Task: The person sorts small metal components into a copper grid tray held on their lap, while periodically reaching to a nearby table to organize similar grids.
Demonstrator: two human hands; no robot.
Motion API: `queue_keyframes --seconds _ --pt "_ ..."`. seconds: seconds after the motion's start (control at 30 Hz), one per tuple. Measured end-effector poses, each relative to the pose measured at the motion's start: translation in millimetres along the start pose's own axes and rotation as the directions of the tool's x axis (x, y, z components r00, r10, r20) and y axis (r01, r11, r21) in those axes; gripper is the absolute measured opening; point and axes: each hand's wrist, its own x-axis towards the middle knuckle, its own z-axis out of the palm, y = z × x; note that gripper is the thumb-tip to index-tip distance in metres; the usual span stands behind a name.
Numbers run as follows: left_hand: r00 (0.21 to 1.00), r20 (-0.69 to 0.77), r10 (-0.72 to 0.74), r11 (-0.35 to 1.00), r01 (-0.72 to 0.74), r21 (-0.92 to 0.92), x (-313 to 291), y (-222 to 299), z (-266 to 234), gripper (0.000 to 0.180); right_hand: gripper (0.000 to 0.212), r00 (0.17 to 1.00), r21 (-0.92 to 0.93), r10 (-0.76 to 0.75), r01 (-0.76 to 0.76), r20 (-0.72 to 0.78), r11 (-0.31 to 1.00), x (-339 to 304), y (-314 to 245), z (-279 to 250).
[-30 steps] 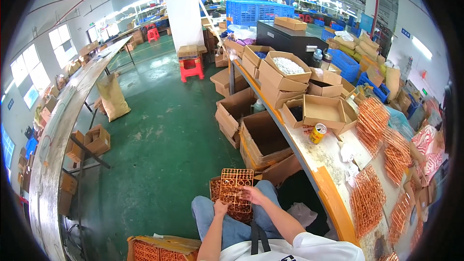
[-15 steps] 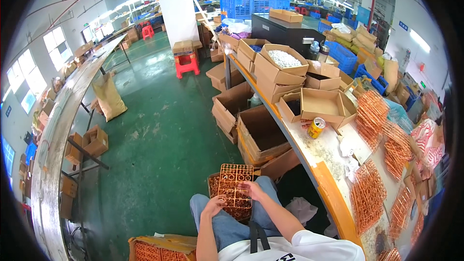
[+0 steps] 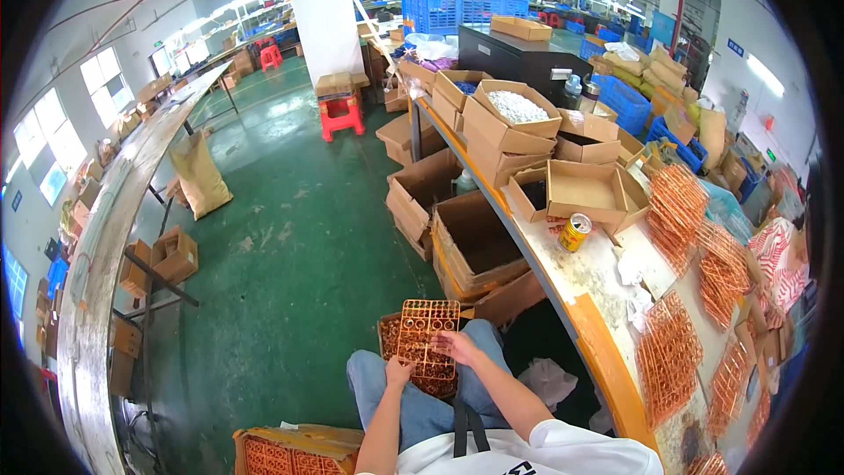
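A copper-coloured lattice frame [image 3: 428, 315] with small rings and bars in its grid stands tilted above my lap. My left hand [image 3: 400, 371] is closed at its lower left edge. My right hand [image 3: 454, 347] grips the right side, fingers reaching over the bars. Behind and below the frame, between my knees, sits a cardboard box [image 3: 384, 334] full of small copper-coloured pieces. The frame hides part of the box, and my fingertips are too small to make out fully.
Low at my left, an open carton [image 3: 338, 444] holds more lattice frames. The workbench [image 3: 607, 343] on my right carries stacked frames [image 3: 670, 347], a yellow can [image 3: 575, 232] and cardboard trays [image 3: 587, 191]. A large open carton [image 3: 475, 242] stands beneath its edge.
My left hand has shifted slightly right and down along the frame's edge, its fingers drawn closer together. The frame and my right hand stay almost in place.
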Motion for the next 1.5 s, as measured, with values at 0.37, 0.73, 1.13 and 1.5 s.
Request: queue_keyframes --seconds 0.37,0.73,1.13,1.5 --pt "0.979 0.138 -0.147 0.981 0.162 -0.11 16 -9 -8 0.029 0.02 0.998 -0.014 -0.016 0.017 0.058 1.0 -2 -2 2" --pt "0.996 0.075 -0.057 0.977 0.071 -0.2 -5 13 -1 0.014 0.026 1.0 -0.037 -0.014 0.015 0.014 0.999 4 0 -2" --pt "0.981 0.162 -0.111 0.97 0.142 -0.196 -4 19 -5 0.015 0.026 0.999 -0.021 -0.002 0.002 0.037 1.0 -2 -5 -3" --pt "0.964 0.264 -0.03 0.885 0.149 -0.442 -16 34 -16 0.014 0.022 1.0 0.001 -0.003 0.003 0.007 1.0 2 -2 -1"
